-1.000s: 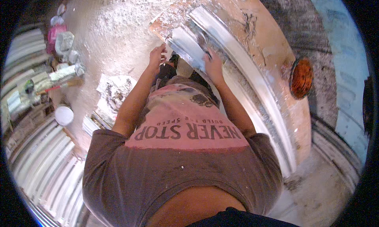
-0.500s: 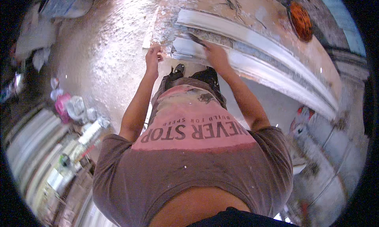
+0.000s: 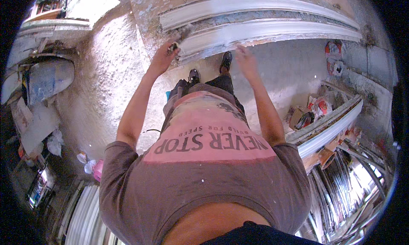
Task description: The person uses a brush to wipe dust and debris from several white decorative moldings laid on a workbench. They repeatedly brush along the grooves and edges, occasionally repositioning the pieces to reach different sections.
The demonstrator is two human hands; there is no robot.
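Note:
Two long white moulded strips lie side by side on a worn work table (image 3: 149, 21): a far strip (image 3: 255, 2) and a near strip (image 3: 272, 29). At the left end of the near strip, my left hand (image 3: 162, 57) is closed round a dark scraper-like tool (image 3: 185, 33). Its blurred blade points up and right over the strip's end; its exact kind is hard to make out. My right hand (image 3: 247, 62) hovers by the near strip's front edge, fingers loosely stretched and somewhat smeared by motion. I see nothing in it.
My shoes (image 3: 194, 75) stand on the floor below the table edge. On the right are another white strip on a ledge (image 3: 332, 127), bags and boxes (image 3: 313, 110), and stacked long pieces (image 3: 328, 202). A bluish basin-like object (image 3: 51, 81) stands at the left.
The dark tool was in my right hand and is now in my left. My right hand has drawn back from the strip. The view has swung, showing more of the right side.

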